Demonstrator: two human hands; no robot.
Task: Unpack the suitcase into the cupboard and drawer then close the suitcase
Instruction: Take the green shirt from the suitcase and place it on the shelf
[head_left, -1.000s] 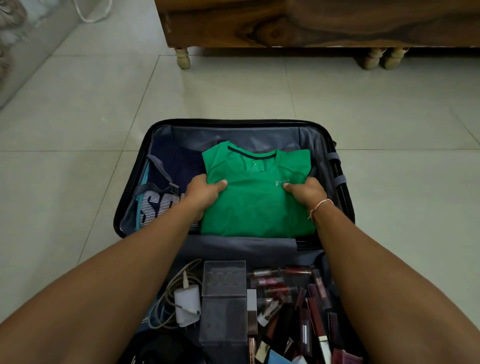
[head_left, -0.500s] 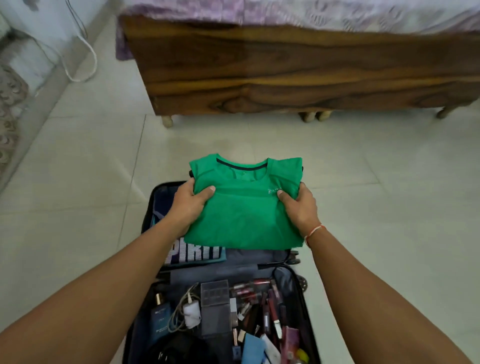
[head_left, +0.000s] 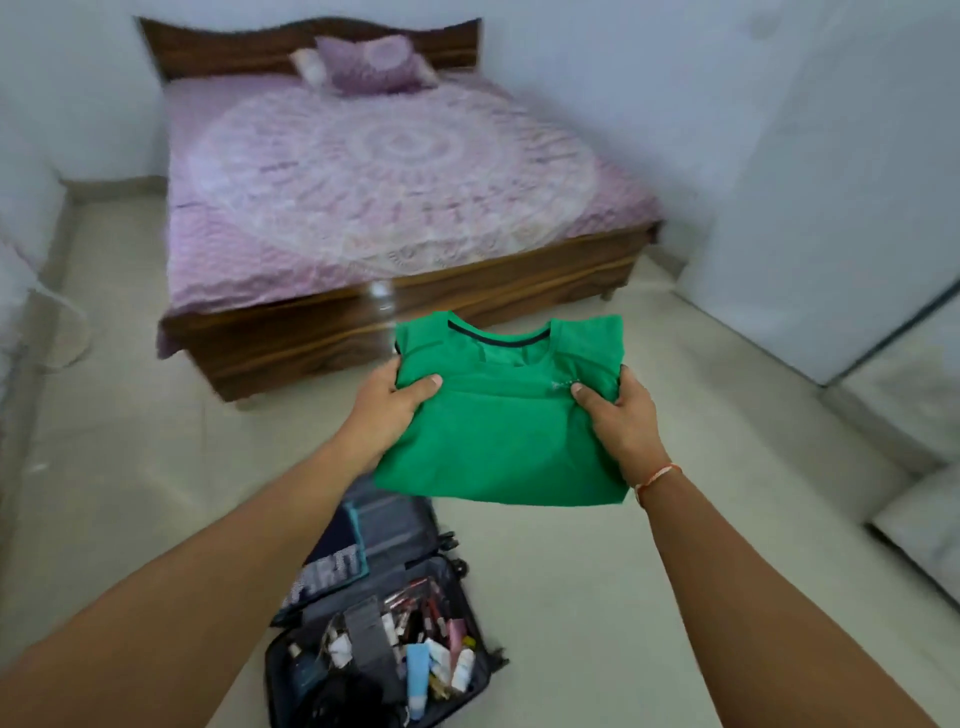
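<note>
A folded green t-shirt (head_left: 504, 426) with a dark collar is held up in front of me, well above the floor. My left hand (head_left: 395, 402) grips its left edge, thumb on top. My right hand (head_left: 618, 421), with a thread band at the wrist, grips its right edge the same way. The open dark suitcase (head_left: 480, 597) lies on the floor below, between my arms. Its far half holds a folded navy garment (head_left: 332, 566) with white letters; its near half holds several cosmetics and tubes (head_left: 431, 649).
A wooden bed (head_left: 467, 312) with a purple patterned cover and pillows stands ahead. A white cupboard (head_left: 831, 182) rises at the right, with a white ledge lower right. A white cable hangs by the left wall. Pale tiled floor surrounds the suitcase.
Both hands have lifted the green t-shirt out of the suitcase and carried it up and away from it. My view has risen, so the bed and cupboard now show.
</note>
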